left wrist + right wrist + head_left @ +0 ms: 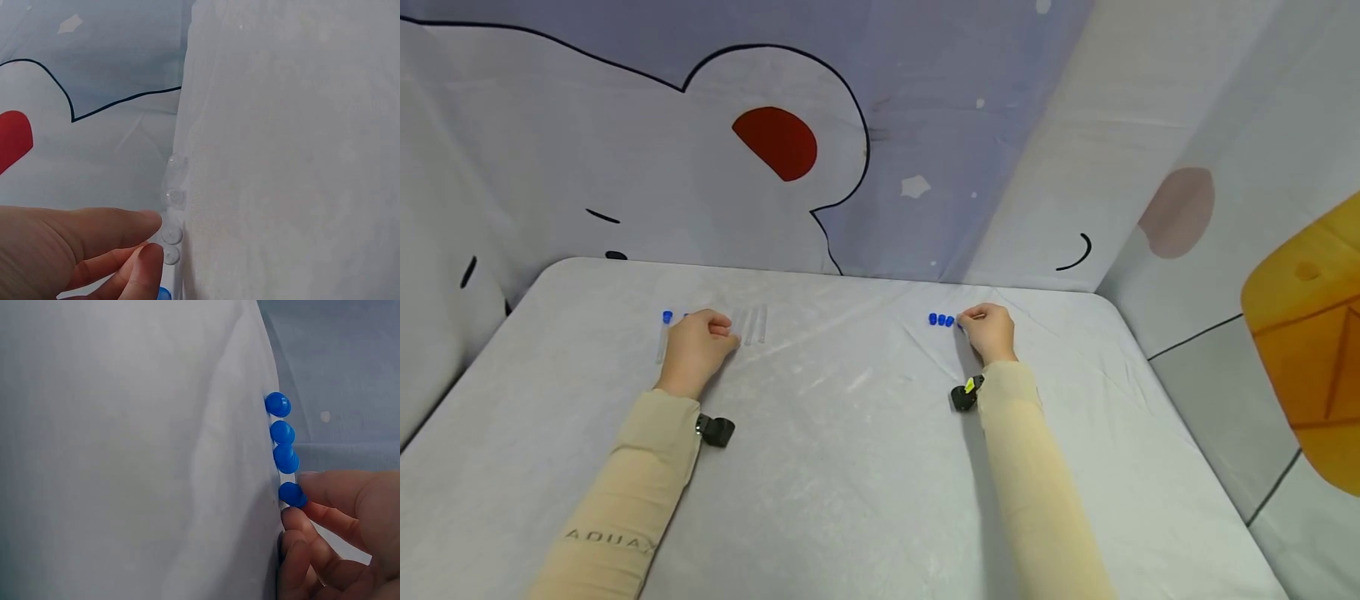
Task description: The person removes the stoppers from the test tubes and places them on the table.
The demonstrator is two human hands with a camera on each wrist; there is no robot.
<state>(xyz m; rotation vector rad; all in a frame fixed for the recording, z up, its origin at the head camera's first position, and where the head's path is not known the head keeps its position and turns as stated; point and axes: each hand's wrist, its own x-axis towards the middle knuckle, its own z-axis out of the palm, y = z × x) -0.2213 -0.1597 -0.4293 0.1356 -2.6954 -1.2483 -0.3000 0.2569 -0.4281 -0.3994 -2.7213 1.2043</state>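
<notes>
Clear tubes (pixel 763 323) lie side by side at the far left of the table. My left hand (pixel 697 348) is over the row, its thumb and a finger a little apart beside the rounded tube ends (pixel 172 234); whether they touch a tube is hard to tell. One tube left of that hand wears a blue cap (pixel 667 317). Toward the far right, my right hand (pixel 990 332) pinches a small blue cap (pixel 292 494) between its fingertips. Three loose blue caps (pixel 942 320) stand in a line just left of it.
A white cloth covers the table (pixel 850 467), whose far edge meets a printed fabric wall (pixel 970 167). Fabric also rises at both sides. A small black camera (pixel 717 431) sits on the left wrist and another (pixel 964 395) on the right.
</notes>
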